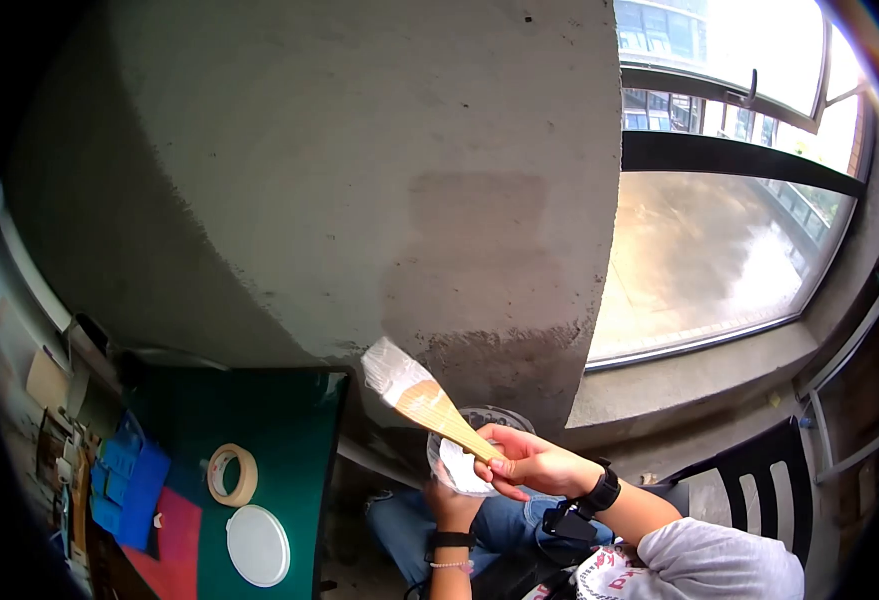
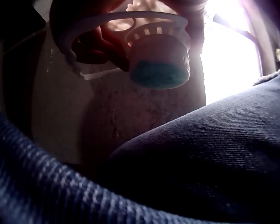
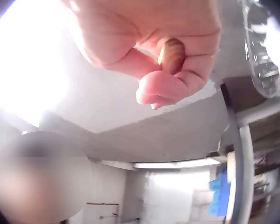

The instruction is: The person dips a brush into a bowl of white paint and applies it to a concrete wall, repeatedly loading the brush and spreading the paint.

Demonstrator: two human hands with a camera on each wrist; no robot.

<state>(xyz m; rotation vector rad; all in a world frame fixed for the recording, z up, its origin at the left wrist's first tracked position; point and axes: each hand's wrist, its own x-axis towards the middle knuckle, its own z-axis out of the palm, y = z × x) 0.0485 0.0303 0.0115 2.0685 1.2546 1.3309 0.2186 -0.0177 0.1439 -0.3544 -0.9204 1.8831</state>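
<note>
In the head view my right hand grips the lower handle of a wooden spatula, its wide blade coated in white paste and pointing up and left toward the wall. The right wrist view shows the handle's rounded butt inside the curled fingers. My left hand holds a clear plastic tub of white paste below the spatula, above the lap. Seen from underneath in the left wrist view, the tub has a bluish base and a pale loop handle; fingers lie against it.
A green table stands at left with a tape roll, a white round lid and a blue box. The concrete wall rises ahead, with a darker damp-looking patch. To the right are a window and a black chair.
</note>
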